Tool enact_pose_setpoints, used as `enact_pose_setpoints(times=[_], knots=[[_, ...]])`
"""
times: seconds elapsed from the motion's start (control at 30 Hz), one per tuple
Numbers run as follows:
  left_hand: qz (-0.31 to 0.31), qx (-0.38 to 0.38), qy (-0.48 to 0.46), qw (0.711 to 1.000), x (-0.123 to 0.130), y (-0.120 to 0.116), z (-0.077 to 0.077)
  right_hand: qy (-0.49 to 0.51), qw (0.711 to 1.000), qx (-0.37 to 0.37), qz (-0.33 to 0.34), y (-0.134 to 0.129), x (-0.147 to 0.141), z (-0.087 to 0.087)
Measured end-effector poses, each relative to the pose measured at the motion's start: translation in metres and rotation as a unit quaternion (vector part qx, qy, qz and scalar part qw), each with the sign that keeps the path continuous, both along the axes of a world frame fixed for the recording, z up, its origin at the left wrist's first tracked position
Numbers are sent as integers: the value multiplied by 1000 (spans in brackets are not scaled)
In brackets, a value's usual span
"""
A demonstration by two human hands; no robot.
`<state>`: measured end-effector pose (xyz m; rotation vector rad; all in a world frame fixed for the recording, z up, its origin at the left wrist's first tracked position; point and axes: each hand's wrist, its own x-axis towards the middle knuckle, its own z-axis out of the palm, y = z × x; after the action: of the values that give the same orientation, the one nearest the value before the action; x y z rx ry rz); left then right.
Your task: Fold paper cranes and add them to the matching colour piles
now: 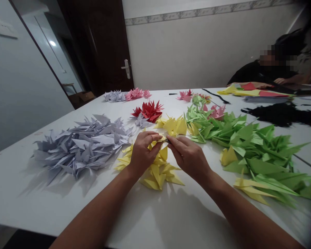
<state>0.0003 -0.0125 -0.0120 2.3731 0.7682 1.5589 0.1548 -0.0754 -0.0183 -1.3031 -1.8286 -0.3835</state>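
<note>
Between my thumb and fingers, my left hand [145,149] pinches a small folded yellow paper piece [161,139]. My right hand [188,154] meets it there, its fingertips closed around something small and dark that I cannot make out. Below and behind both hands lies a pile of yellow folded paper cranes [158,173], partly covered by the left hand. More yellow cranes [175,126] sit just beyond my fingertips.
Grey-white cranes [85,145] are heaped on the left, green ones [248,141] on the right, red ones [149,111] farther back. Pink cranes [136,93] lie at the far edge. A black stringy bundle [282,113] and coloured paper sheets [248,91] lie near a person [259,72].
</note>
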Motion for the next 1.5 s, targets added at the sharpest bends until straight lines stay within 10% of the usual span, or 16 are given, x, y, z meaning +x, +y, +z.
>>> enact_pose_setpoints(times=[0.17,0.47,0.9,1.5], knots=[[-3,-173,-169,970,1,3,5,200,979,-15,33,2,-1,-3],[-151,-494,-397,759,5,5,16,304,946,-85,72,2,-3,-7],[-217,-525,-374,733,7,-7,15,309,937,-86,138,-3,-10,-4],[-212,-484,-265,807,9,-9,11,137,984,-41,109,-2,-8,-4]])
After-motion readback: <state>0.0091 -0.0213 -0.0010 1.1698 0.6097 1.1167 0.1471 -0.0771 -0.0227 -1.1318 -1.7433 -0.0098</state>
